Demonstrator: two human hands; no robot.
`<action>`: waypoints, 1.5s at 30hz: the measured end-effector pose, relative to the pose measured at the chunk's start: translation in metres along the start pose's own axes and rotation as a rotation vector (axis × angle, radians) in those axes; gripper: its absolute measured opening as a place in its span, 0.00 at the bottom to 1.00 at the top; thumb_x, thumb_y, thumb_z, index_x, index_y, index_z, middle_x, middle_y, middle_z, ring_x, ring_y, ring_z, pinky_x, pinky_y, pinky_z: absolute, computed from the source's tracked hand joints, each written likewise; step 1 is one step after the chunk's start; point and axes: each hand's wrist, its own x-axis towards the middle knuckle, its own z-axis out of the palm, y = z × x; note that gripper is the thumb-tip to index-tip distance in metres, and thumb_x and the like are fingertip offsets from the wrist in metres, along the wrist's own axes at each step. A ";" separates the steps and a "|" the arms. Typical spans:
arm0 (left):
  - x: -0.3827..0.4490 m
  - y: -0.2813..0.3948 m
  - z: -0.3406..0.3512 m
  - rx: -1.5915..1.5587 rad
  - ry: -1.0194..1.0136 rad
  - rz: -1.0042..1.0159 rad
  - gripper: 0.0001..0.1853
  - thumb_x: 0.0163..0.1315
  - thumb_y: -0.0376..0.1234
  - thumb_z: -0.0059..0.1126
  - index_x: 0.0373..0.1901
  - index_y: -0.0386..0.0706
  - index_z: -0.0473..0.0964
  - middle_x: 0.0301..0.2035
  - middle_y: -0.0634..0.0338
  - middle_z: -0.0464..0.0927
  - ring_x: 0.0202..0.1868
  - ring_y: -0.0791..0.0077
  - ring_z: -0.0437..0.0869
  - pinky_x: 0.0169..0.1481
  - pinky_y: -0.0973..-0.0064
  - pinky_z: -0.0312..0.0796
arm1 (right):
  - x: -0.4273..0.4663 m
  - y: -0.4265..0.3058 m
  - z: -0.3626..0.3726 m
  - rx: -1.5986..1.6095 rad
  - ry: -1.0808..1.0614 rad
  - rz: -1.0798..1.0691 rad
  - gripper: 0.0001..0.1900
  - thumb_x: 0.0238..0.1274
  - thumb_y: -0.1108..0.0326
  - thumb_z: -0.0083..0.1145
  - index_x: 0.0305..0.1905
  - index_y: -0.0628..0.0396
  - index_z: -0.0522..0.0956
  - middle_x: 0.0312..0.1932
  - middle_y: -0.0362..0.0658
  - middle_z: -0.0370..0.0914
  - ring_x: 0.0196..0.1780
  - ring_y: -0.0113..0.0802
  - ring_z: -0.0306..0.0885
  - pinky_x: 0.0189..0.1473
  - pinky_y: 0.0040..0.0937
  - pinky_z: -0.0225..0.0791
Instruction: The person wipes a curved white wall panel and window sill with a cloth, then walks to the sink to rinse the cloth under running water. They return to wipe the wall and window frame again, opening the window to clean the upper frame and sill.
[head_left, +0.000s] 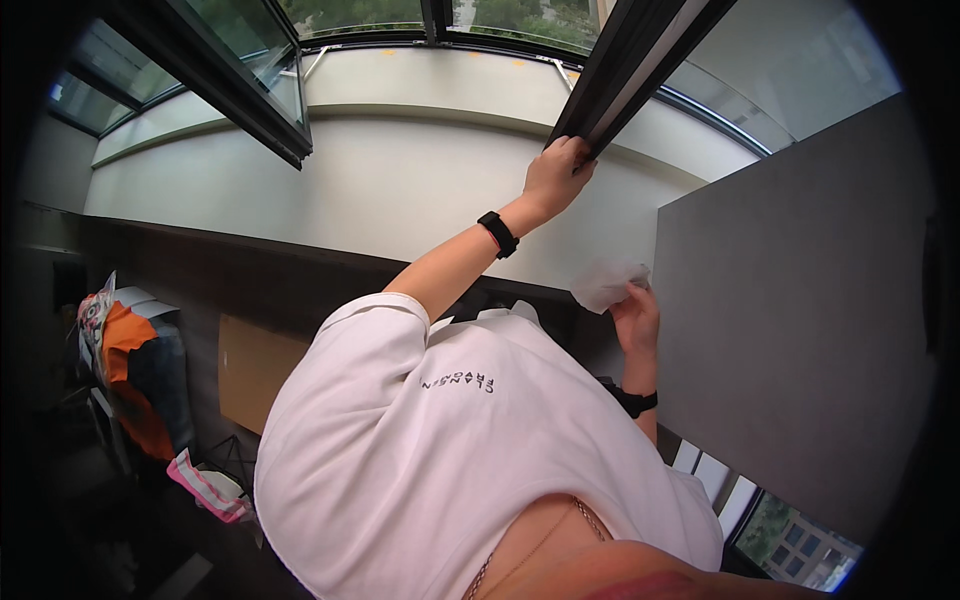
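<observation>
My left hand is closed around the lower end of the dark frame of an opened window sash, up and right of the middle. Lower down at the right, my right hand pinches a thin, whitish, crumpled wipe or tissue between thumb and fingers, in front of the pale sill. A second opened sash with a dark frame reaches in at the upper left, touched by neither hand. Each wrist wears a black band. My left fingertips are partly hidden behind the frame.
A wide pale windowsill runs below the windows. A large grey panel stands close on the right. At the lower left are a cardboard piece, an orange and dark blue bag or cloth and a pink-and-white package.
</observation>
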 end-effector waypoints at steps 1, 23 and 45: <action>-0.001 0.006 0.006 0.009 -0.008 -0.002 0.10 0.59 0.35 0.63 0.36 0.40 0.74 0.33 0.57 0.78 0.33 0.62 0.84 0.37 0.68 0.75 | 0.000 0.001 0.001 -0.015 -0.020 0.001 0.20 0.59 0.69 0.54 0.57 0.57 0.71 0.53 0.43 0.74 0.58 0.36 0.71 0.58 0.39 0.66; -0.047 -0.094 -0.251 -0.955 -0.482 -0.635 0.15 0.66 0.39 0.56 0.49 0.40 0.74 0.42 0.61 0.78 0.45 0.77 0.79 0.51 0.74 0.72 | 0.079 0.087 0.270 0.029 -0.335 0.004 0.16 0.58 0.73 0.54 0.53 0.58 0.74 0.49 0.43 0.78 0.53 0.33 0.75 0.57 0.35 0.68; 0.078 -0.254 -0.229 -0.357 -0.301 -0.741 0.14 0.59 0.32 0.57 0.44 0.36 0.69 0.35 0.58 0.76 0.35 0.76 0.75 0.41 0.77 0.70 | 0.269 0.154 0.327 -0.927 0.153 -0.170 0.10 0.53 0.68 0.65 0.37 0.60 0.77 0.35 0.43 0.80 0.37 0.29 0.78 0.40 0.28 0.71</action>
